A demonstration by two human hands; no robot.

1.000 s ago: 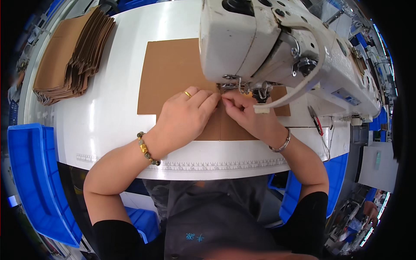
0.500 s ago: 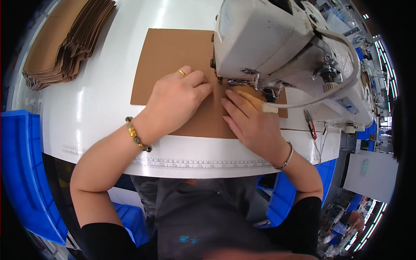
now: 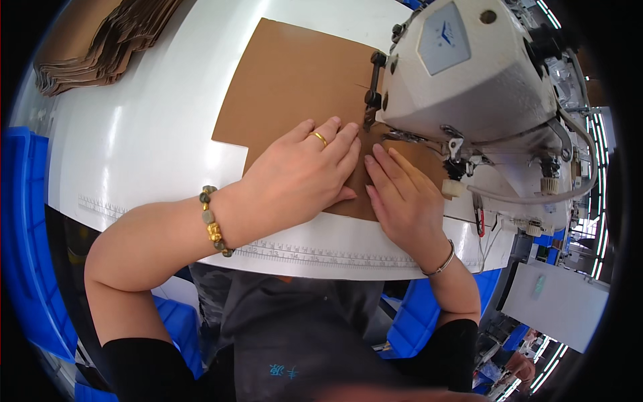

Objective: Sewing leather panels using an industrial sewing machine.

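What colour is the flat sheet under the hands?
The sheet is brown, clearest in the head view.

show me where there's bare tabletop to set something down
Bare white tabletop shows between the brown stack and the brown sheet, down to the left forearm. It's crowded by the sewing machine, where the left hand and right hand lie.

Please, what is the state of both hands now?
Left hand: open, resting on the brown sheet, no grip visible.
Right hand: open, on the same sheet, no grip visible.
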